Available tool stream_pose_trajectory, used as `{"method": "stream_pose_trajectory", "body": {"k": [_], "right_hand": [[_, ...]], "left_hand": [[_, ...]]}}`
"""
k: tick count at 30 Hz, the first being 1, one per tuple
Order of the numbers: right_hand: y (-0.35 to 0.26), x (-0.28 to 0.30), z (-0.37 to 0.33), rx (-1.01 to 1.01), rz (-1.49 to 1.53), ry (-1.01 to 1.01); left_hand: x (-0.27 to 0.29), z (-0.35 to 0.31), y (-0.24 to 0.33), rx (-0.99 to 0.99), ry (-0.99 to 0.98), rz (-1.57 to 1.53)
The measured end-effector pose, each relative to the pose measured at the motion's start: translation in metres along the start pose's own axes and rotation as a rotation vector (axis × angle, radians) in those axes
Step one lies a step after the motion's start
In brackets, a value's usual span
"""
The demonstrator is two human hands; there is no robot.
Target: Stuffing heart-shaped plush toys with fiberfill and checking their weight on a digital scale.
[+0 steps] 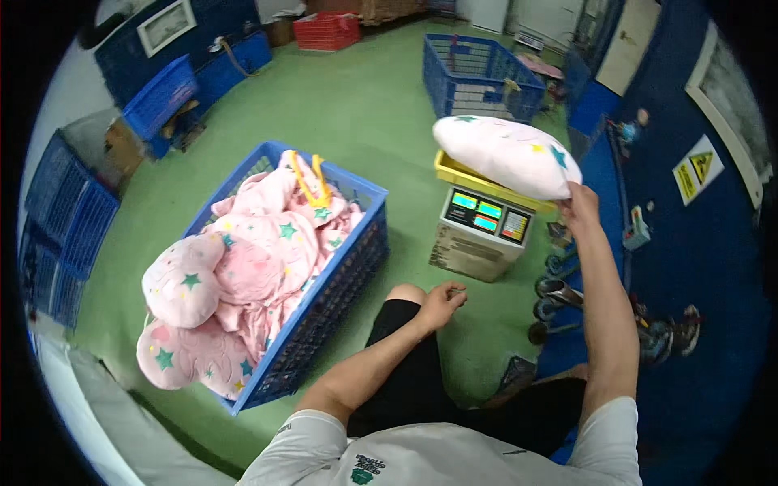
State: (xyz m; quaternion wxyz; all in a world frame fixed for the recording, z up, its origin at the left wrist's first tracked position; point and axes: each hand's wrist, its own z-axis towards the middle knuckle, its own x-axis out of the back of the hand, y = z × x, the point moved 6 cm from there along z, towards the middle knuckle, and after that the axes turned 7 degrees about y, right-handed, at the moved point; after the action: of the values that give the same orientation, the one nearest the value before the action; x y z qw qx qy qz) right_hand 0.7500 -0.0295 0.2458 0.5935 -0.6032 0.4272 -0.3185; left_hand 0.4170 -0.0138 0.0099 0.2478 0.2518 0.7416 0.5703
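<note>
Nearest, the left hand hovers, fingers loosely curled, empty. Beside it, a blue crate brims with pink plush pieces, seemingly left to weigh. Beyond, the right hand pinches a plump cushion on the scale, apparently mid-weighing.

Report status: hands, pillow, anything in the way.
Right hand gripping end of pink pillow; left hand empty, near left knee. Pillow over yellow tray on scale. Blue crate stands left, not in the way.
</note>
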Motion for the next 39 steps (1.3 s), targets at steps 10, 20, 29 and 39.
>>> {"method": "stream_pose_trajectory", "body": {"k": [10,20,29,39], "right_hand": [[-0.047,-0.067,-0.272,0.404,0.087,-0.434],[0.146,-0.002,-0.428,-0.010,-0.497,-1.150],[0.160,-0.084,-0.340,0.286,-0.332,-1.044],[0.152,-0.056,-0.346,0.284,-0.625,-1.074]], "left_hand": [[0.129,-0.122,0.292,-0.820,0.552,0.159],[0.122,-0.183,0.147,-0.382,0.289,1.182],[0.109,-0.195,0.138,-0.540,0.473,0.993],[0.067,-0.200,0.156,-0.699,0.366,0.977]]}}
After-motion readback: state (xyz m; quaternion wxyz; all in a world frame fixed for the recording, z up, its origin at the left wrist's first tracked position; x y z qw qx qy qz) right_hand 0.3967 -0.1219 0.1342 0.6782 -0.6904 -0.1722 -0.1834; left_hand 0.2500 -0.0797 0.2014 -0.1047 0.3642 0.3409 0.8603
